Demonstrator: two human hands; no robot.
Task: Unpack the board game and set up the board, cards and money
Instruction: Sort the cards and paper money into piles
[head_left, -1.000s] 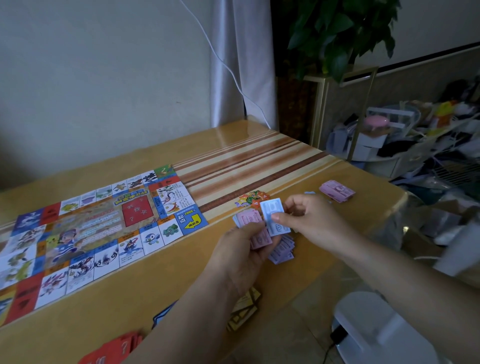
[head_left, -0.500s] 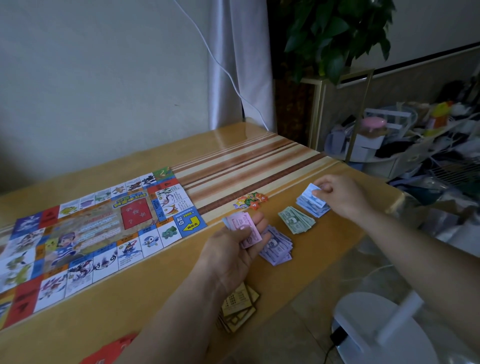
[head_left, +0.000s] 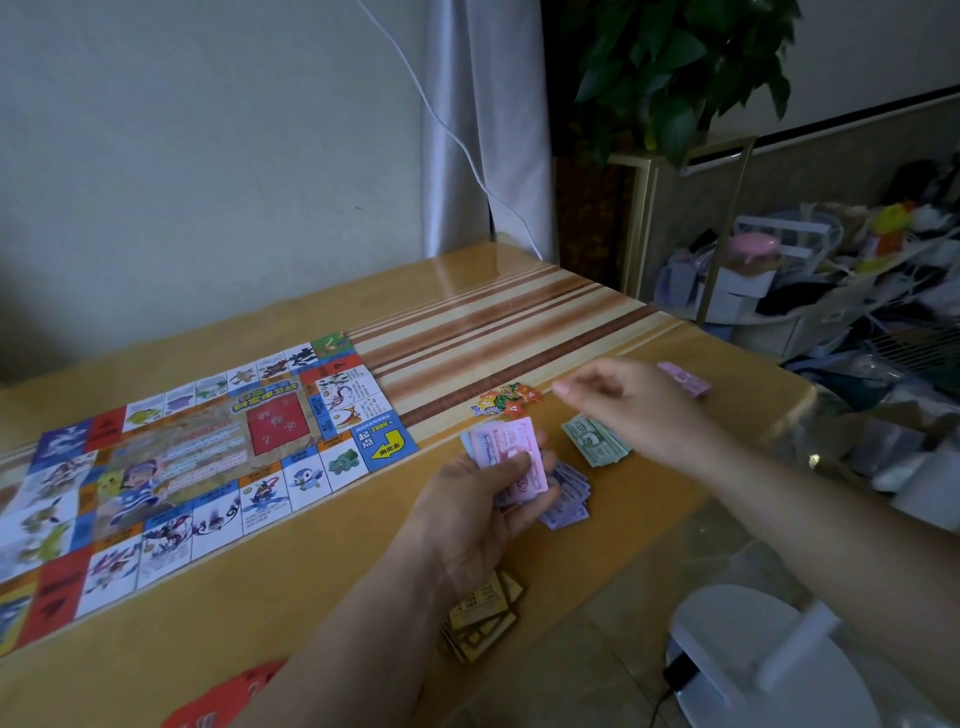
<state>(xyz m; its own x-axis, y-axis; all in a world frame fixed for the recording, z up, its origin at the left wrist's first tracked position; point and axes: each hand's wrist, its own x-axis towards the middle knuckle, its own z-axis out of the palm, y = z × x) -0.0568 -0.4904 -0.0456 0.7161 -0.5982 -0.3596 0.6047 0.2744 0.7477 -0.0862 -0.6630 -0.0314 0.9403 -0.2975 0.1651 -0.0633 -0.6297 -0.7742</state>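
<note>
Drawn back leftward since half a second ago, the right hand is hovering over the green banknotes, its fingers loose and carrying nothing. The left hand is pinching a fanned sheaf of thin pink banknotes under its thumb, just beside the purple banknotes. The glossy paper game board is lying flat on the lacquered, striped wooden table. Jagged cardboard tokens, tan cards and red cards are lying nearby, and a leafy potted plant is standing behind.
</note>
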